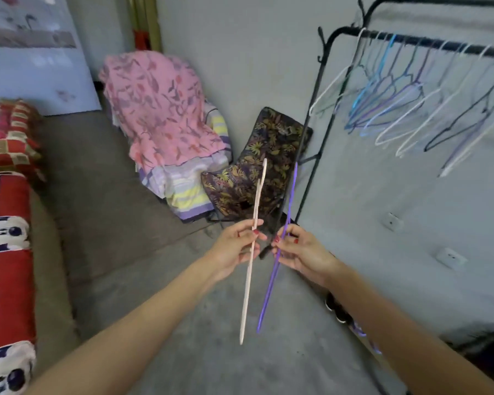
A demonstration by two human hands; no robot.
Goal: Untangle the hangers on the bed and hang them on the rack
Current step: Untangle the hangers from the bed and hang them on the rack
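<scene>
Filling the left and lower part of the view, a grey bed (103, 195) runs from the wall down toward the camera; a rolled red, white and blue blanket (6, 252) lies along its left edge, with a red checked cushion (9, 135) above it; on the right a black rack (322, 115) stands against the pale wall, its top rail sloping across the upper right corner; a row of thin hangers (405, 109), white, blue, purple and one black, hangs from that rail by the hooks, blurred and tilted; in the far corner a heap of folded cloth sits under a pink patterned sheet (160, 109), and just to its right a dark leaf-print chair (257, 166) stands beside the rack's leg; two bare forearms reach up from the bottom edge and meet near the middle; the left hand (237, 249) has thumb and fingers curled round a pale pink hanger (250, 277), seen edge-on and nearly upright, its tip reaching up in front of the chair; the right hand (300, 249) pinches a purple hanger (271, 283) the same way, also edge-on, leaning slightly left at its lower end; the two hangers stand just beside each other, apart along their whole length, both held in the air between the bed and the rack; a dark shoe (337, 309) lies on the floor by the right forearm
</scene>
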